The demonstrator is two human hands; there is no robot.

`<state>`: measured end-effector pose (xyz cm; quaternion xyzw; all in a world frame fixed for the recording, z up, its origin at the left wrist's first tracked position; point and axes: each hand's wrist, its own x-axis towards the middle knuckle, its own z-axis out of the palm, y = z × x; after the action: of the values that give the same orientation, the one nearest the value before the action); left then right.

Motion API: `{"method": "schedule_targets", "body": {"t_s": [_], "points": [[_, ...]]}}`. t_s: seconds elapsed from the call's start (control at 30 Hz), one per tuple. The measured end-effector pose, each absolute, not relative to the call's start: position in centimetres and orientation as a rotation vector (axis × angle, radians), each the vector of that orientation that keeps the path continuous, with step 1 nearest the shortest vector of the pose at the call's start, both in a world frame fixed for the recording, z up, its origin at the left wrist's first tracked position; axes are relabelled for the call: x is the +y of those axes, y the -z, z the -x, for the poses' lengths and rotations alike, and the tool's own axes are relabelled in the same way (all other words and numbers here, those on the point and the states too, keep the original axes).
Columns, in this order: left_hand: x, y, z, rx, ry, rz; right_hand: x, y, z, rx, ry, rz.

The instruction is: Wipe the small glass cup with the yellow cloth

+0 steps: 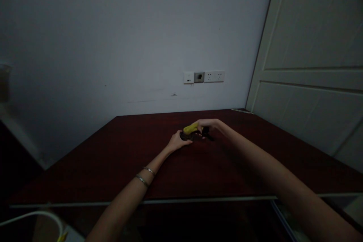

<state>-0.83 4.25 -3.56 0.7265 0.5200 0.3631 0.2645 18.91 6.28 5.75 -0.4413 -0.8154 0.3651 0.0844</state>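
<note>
My left hand curves around the side of a small dark, round object on the dark red tabletop. Its thumb and fingers press against that object's edge. Just to the right, my right hand is closed on a yellow object whose left end lies over the dark round one. A black piece juts out beneath the right palm; whether it belongs to the yellow object I cannot tell. Dim light hides the exact kind of these things.
Behind the table rises a pale wall with sockets and switches. A white panelled door stands along the right. A thin flat strip lies at the far right corner. A white cable loops below the table's front left edge.
</note>
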Motion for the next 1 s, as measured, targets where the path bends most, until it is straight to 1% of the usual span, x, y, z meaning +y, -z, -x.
{"method": "schedule_targets", "body": {"t_s": [0.03,0.1,0.17,0.23,0.33,0.4,0.53,0.57,0.63,0.8,0.93,1.0], "points": [[4.3,3.7,0.8,1.392,-0.977,-1.956,6.1,-5.9,-19.5,-2.292,-1.311,1.236],[4.4,3.9,0.8,1.363,-0.976,-1.938,5.6,-6.1,-20.3,-2.006,-1.604,1.065],[4.4,4.1,0.8,1.339,-0.981,-1.914,5.1,-6.1,-20.6,-1.79,-1.701,0.951],[4.4,4.1,0.7,1.327,-0.992,-1.885,4.6,-5.8,-20.4,-1.671,-1.719,0.901],[4.4,3.7,0.9,1.297,-1.013,-1.835,4.1,-5.0,-19.6,-1.593,-1.696,0.868],[4.5,3.1,1.2,1.249,-1.11,-1.793,3.9,-4.4,-19.0,-1.569,-1.679,0.839],[4.7,0.7,1.6,1.032,-1.571,-1.577,3.5,-3.7,-17.6,-1.513,-1.586,0.696],[4.6,0.0,1.6,0.994,-1.64,-1.501,3.3,-3.6,-17.2,-1.503,-1.547,0.652],[4.2,-1.2,1.4,0.919,-1.629,-1.395,3.0,-3.3,-16.4,-1.512,-1.481,0.589],[2.9,-2.9,0.2,0.796,-1.387,-1.347,2.6,-2.6,-14.3,-1.596,-1.37,0.567],[3.2,-3.8,0.2,0.795,-1.467,-1.318,3.2,-1.9,-13.9,-1.505,-1.157,0.735],[3.7,-4.7,0.6,0.777,-1.534,-1.305,3.8,-1.3,-14.6,-1.431,-1.131,0.838]]}}
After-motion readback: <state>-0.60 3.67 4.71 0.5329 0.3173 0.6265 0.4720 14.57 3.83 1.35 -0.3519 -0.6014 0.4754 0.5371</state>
